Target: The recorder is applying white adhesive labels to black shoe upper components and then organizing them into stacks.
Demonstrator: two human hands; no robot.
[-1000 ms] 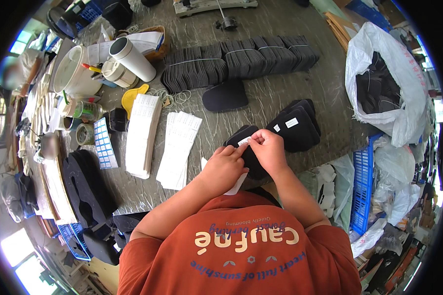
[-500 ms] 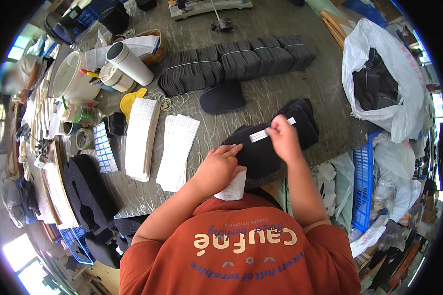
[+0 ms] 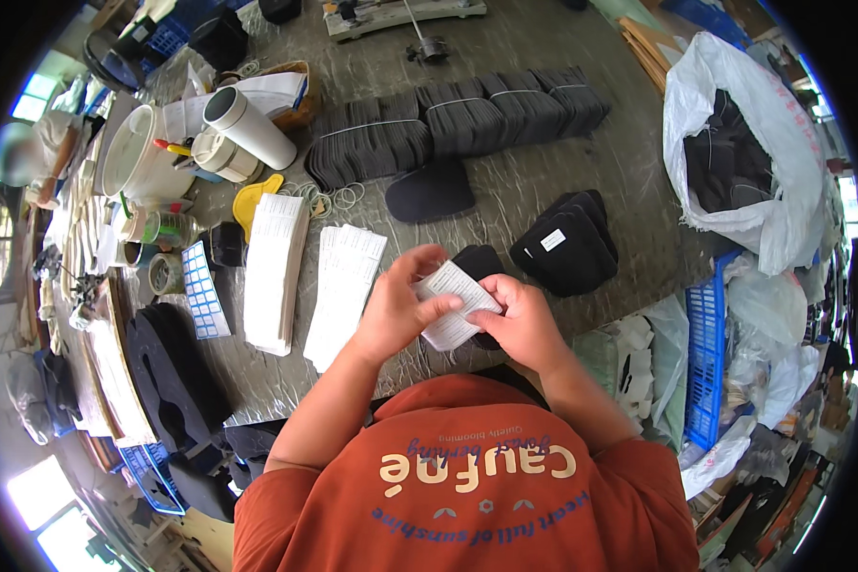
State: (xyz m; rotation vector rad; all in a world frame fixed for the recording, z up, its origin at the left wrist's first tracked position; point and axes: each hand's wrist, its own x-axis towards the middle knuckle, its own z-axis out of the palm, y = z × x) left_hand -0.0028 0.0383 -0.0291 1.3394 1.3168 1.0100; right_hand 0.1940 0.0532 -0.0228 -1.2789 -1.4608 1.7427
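Both my hands meet over the near edge of the table around a small stack of white printed labels (image 3: 456,297). My left hand (image 3: 396,303) grips the stack from its left side, thumb on top. At the stack's right corner, my right hand (image 3: 521,321) pinches with thumb and fingers. Beneath them lie black pads (image 3: 480,259), mostly covered. Just right is a fanned pile of black pads (image 3: 582,255); a small white label (image 3: 552,240) shows on its top one. Another black pad (image 3: 429,192) lies alone farther off.
A row of banded black pads (image 3: 372,143) runs across the table beyond. Left are long white paper strips (image 3: 275,272), more strips (image 3: 345,286), a blue-and-white sheet (image 3: 205,291) and a white tumbler (image 3: 250,127). A white sack (image 3: 796,172) stands right, above a blue crate (image 3: 704,353).
My right hand has left the label on the pad and come back to the label stack. The left hand has lifted the stack forward. The right pile now shows a label farther left.
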